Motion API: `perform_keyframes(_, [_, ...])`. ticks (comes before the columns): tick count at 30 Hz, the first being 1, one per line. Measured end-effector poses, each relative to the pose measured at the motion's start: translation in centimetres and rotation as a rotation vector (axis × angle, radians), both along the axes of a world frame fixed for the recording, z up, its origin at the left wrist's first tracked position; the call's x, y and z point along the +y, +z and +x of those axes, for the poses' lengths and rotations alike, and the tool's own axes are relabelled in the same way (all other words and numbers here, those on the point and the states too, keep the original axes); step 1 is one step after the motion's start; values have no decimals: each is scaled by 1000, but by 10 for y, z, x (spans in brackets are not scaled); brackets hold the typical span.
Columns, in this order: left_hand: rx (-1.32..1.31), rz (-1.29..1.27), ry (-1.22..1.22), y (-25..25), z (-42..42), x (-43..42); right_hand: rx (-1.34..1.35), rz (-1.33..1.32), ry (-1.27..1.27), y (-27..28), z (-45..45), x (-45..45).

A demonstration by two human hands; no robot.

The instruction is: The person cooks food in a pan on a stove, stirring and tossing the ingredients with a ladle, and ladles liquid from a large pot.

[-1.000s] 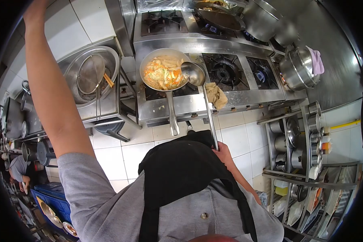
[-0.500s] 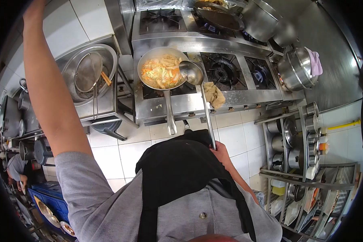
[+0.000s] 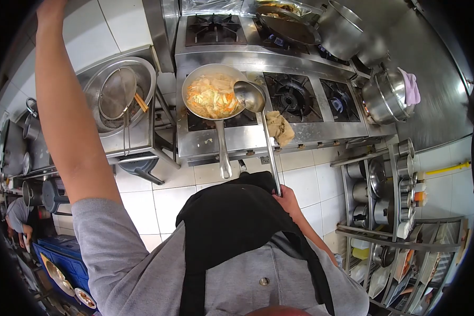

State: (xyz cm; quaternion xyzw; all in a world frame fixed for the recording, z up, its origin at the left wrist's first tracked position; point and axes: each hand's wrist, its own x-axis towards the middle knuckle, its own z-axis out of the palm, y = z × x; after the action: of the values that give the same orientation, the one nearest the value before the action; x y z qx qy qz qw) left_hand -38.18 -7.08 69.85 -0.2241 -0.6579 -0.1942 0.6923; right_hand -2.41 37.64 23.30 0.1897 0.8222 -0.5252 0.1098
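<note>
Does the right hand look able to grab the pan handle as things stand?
Probably not directly: the right hand holds the ladle, though nothing visible covers the pan handle.

No text, label, brand, number or sign can be read. The orange-banded container by the outer edge of the metal rack may carry a label, though it is too small and distorted to tell.
</note>
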Motion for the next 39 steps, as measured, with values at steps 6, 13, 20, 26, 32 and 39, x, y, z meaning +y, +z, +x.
perform_keyframes(6, [9, -42, -36, -3, 0, -1, -15, 2, -15, 7, -1, -4])
perform_keyframes(13, [-14, 55, -82, -3, -11, 5, -32, 57, 23, 11, -1, -4])
perform_keyframes(20, [100, -218, 480, -3, -19, -17, -25, 56, 20, 3, 2, -3])
perform_keyframes(26, [63, -221, 647, -6, -26, -23, -7, 70, 26, -2, 2, -2])
perform_keyframes(32, [98, -180, 688, -7, -35, -25, -27, 32, 12, -3, 3, -2])
perform_keyframes(39, [-58, 40, 190, -4, -8, -5, -24, 46, 5, 0, 2, -3])
